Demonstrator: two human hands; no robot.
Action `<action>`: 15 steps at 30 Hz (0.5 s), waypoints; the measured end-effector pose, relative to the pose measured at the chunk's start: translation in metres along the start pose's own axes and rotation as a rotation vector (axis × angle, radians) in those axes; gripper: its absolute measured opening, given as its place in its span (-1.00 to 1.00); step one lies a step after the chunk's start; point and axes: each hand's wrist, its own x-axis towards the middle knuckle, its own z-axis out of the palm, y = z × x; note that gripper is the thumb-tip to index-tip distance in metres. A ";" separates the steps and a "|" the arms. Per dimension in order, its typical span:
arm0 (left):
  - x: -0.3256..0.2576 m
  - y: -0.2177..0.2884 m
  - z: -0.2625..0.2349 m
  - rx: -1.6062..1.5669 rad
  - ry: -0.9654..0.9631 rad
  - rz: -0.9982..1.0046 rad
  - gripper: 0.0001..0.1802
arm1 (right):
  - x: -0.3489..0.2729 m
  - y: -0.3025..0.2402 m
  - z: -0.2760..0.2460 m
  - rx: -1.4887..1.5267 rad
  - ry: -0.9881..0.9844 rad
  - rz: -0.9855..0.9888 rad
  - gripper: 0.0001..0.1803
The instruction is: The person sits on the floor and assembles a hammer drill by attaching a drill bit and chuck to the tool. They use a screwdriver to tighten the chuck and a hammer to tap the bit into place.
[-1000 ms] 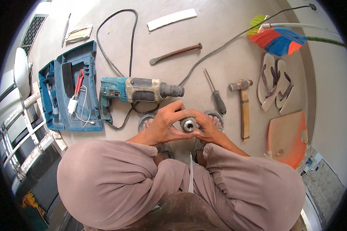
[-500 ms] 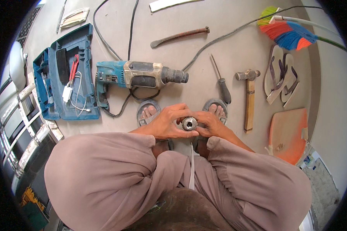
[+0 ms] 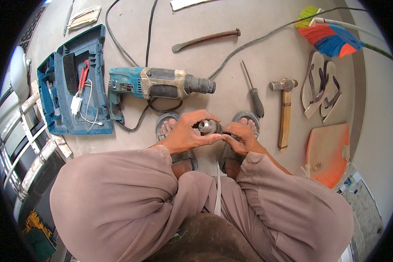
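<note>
Left hand (image 3: 183,133) wraps its fingers round the metal chuck (image 3: 209,127); right hand (image 3: 240,139) pinches it from the other side, chuck held between them above the sandalled feet; just beyond lies the teal drill (image 3: 157,83) on the floor (image 3: 249,52); screwdriver (image 3: 254,94) and hammer (image 3: 284,109) to the right; open blue case (image 3: 74,83) far left.

Tool count, floor in front of the person

There were 1 rotary drill (image 3: 159,83), 1 hammer (image 3: 285,109), 1 screwdriver (image 3: 254,94), 1 pry bar (image 3: 205,39), 1 blue case (image 3: 74,83), 2 flip-flops (image 3: 321,87), 1 broom (image 3: 329,35), 1 drill chuck (image 3: 208,127) btwn 2 hands.
</note>
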 end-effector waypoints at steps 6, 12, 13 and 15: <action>-0.003 0.003 -0.010 -0.127 -0.088 -0.101 -0.49 | 0.010 -0.014 -0.019 0.124 -0.141 0.213 -0.77; -0.001 -0.002 -0.010 -0.125 -0.070 -0.241 -0.46 | 0.020 -0.015 -0.021 -0.142 -0.011 0.058 -0.80; 0.000 -0.002 -0.010 -0.088 -0.078 -0.231 -0.46 | 0.021 -0.015 -0.021 -0.158 0.003 0.034 -0.82; 0.001 -0.002 -0.011 -0.015 -0.083 -0.182 -0.46 | 0.023 -0.016 -0.022 -0.164 0.010 0.015 -0.84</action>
